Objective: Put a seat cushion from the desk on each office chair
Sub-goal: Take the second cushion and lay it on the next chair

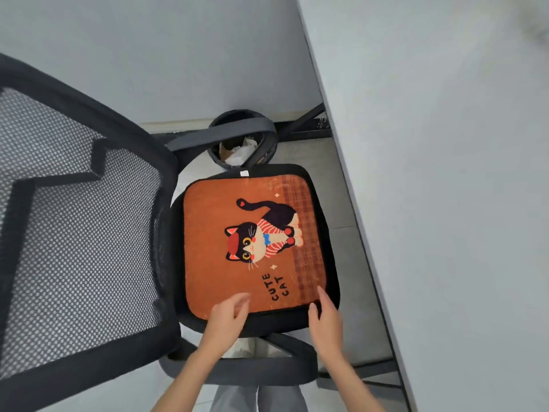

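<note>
A: Where's the cushion rn?

B: The flat orange square seat cushion w/ the cartoon cat print and black border (252,242) lies on the seat of the black mesh-back office chair (80,221), printed side up. It covers most of the seat; black seat edge shows along the near side and the side toward the pale grey desk (445,173).

A: Hands?

B: Left hand (227,318) is over the near edge of the cushion, by the corner closest to the backrest. Fingers loosely curled and a bit apart, blurred, holding nothing as far as I can see. Right hand (326,315) is at the near corner on the desk side: fingers straight and together, lying on the cushion edge, thumb down by the seat rim. Can't tell if the thumb tucks under.

A: So what's the step?

B: Prob squaring it up. It looks roughly centred but sits slightly rotated vs the seat. I'd press flat w/ both palms and nudge the near edge parallel to the seat edge, not pinch and lift, since the fabric looks thin and could wrinkle.

A: Anything else around?

B: A round black waste bin w/ paper scraps (242,144) on the floor beyond the far armrest. No other chair in view.
</note>
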### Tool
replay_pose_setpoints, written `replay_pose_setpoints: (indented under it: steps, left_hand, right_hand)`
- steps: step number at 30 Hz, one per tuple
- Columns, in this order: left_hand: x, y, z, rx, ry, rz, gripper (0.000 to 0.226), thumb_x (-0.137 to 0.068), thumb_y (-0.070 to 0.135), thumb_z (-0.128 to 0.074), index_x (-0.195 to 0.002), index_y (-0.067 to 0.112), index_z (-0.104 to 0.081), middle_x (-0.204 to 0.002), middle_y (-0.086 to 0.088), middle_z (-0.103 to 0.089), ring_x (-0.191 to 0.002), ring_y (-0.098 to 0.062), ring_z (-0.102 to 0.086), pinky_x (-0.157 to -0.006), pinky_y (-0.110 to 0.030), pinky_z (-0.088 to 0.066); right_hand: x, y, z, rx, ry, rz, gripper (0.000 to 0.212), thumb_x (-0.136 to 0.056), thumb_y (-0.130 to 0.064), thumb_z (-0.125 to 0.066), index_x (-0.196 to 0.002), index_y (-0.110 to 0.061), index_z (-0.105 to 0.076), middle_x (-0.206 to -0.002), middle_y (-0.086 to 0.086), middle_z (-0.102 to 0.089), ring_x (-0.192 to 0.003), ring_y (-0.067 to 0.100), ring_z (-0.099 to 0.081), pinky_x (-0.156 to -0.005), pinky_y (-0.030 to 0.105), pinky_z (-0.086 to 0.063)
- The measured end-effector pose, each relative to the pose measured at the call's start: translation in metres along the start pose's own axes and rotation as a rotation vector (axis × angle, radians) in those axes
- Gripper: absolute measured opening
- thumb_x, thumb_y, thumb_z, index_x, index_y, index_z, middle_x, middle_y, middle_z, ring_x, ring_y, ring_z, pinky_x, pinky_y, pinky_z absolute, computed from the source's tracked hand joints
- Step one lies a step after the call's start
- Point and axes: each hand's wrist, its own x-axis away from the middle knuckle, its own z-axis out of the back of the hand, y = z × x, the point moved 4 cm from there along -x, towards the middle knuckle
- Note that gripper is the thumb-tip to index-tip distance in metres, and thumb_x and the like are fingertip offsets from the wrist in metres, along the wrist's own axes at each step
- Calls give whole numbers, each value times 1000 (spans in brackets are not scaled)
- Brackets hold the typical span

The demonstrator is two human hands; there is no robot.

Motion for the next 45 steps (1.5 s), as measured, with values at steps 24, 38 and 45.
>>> replay_pose_setpoints:
  steps: [24, 38, 45]
  left_hand:
    - [213, 76, -51, -657, -1180, -586, 33, -94, 4, -44, -93, 32, -63, -79, 22, -73, -82, -2, -69, -77, -16, -50]
    - [537, -54, -222, -1042, -1903, -921, 23, -95, 7, -42, -108, 15, -60, -91, 5, -69, -75, 6, -66, -75, -8, -49]
    - [643, -148, -261, -1146, -1856, -899, 23, -95, 8, -43, -108, 16, -59, -92, 3, -69, -73, 5, -66, -75, -19, -49]
  right_hand:
    - [422, 54, -61, -1012, 999, -702, 23, -92, -5, -48, -103, -20, -61, -100, -5, -65, -83, -12, -61, -83, 7, -44]
    - [619, 88, -284, -1640, 1708, -1208, 36, -90, 0, -47, -87, -33, -59, -99, 3, -71, -94, 17, -66, -92, 42, -48]
    - [770, 182, -286, -1569, 1884, -1143, 28, -91, 2, -43, -108, -13, -59, -97, 0, -67, -85, 4, -65, -87, 32, -49]
